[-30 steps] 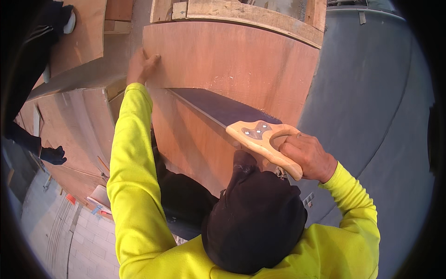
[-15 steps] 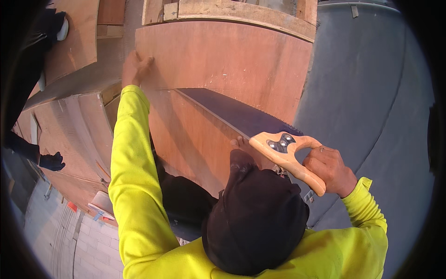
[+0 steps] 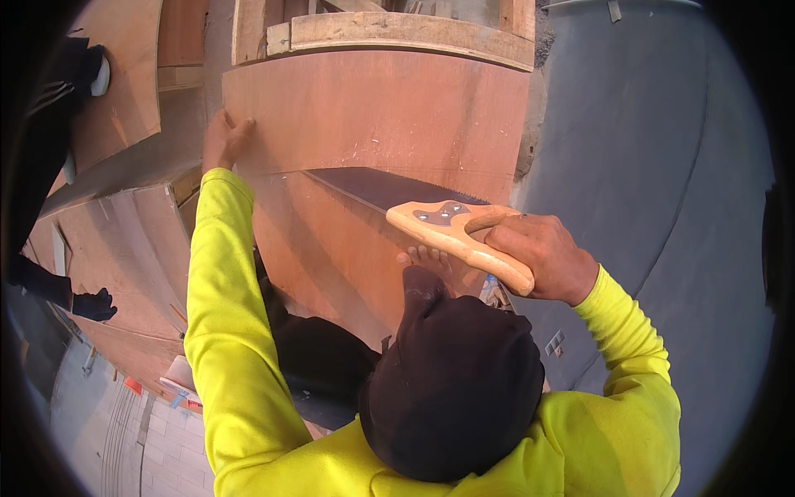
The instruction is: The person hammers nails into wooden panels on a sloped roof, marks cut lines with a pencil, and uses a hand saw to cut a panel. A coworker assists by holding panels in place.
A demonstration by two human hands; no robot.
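My right hand [image 3: 546, 258] is closed around the wooden handle of a handsaw [image 3: 447, 228]. The handle is pale wood with a metal plate and fasteners. Its dark, toothed blade [image 3: 373, 186] slants up and left to a line across reddish plywood [image 3: 373, 99], where its far end meets the wood; I cannot tell how deep it sits. Pale sawdust lies along that line. At the plywood's left edge, my left hand [image 3: 224, 139] grips with the thumb on top; its other fingers are partly hidden. A bare foot [image 3: 425, 258] presses on the plywood nearer me.
Timber framing [image 3: 406, 37] lies beyond the plywood. A dark grey surface [image 3: 621, 166] spreads along the right. At left, more plywood panels [image 3: 124, 240] lie beside another person in dark clothes, whose gloved hand [image 3: 93, 305] shows. Pale paving [image 3: 170, 439] is at lower left.
My right hand and the saw have moved left, bringing the handle closer to the cut line, and the handle has tilted. My left hand stays at the plywood's edge. The whole view has shifted slightly.
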